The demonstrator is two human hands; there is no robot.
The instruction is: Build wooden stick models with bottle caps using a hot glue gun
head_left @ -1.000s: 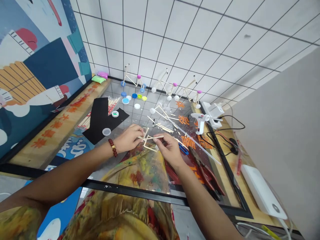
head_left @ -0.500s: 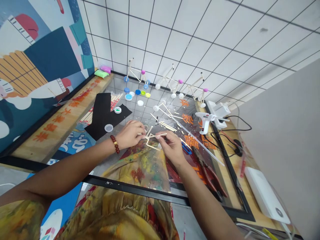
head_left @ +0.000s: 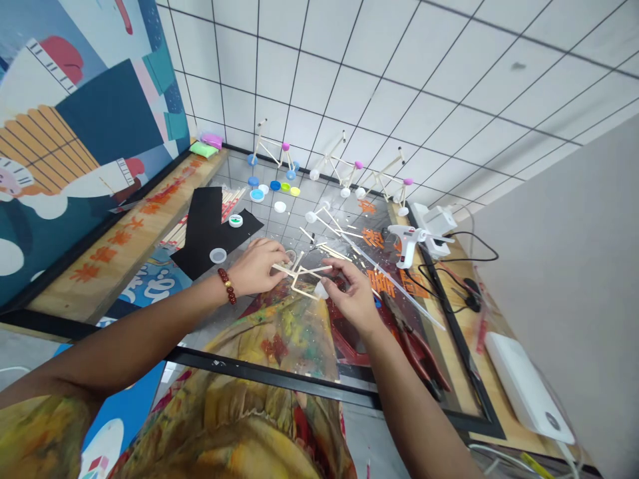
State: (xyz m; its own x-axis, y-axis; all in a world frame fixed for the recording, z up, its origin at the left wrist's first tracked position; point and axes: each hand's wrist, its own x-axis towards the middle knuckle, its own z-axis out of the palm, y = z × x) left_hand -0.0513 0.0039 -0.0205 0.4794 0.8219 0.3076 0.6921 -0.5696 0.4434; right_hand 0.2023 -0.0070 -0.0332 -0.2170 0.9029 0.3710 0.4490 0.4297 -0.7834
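A small frame of thin wooden sticks (head_left: 303,291) is held low over the glossy tabletop. My left hand (head_left: 262,266), with a bead bracelet at the wrist, pinches its left end. My right hand (head_left: 352,293) is at the right end, thumb and forefinger at the tips of two sticks, with a gap between them. A white bottle cap (head_left: 320,290) shows beside the right thumb; whether it is joined to the frame I cannot tell. Just beyond my hands lie loose sticks (head_left: 335,251) and a partly built stick piece (head_left: 329,218) with white caps.
Three finished stick models (head_left: 269,150) on caps line the back. Coloured caps (head_left: 275,185) and black sheets (head_left: 204,216) lie left. To the right are a white glue gun (head_left: 407,243), a clear glue stick (head_left: 394,283), red-handled pliers (head_left: 417,349) and black cables (head_left: 474,246).
My right thumb has slid down and right from the upper stick, and the fingers have parted more. The white cap now shows more fully. My left hand keeps its pinch.
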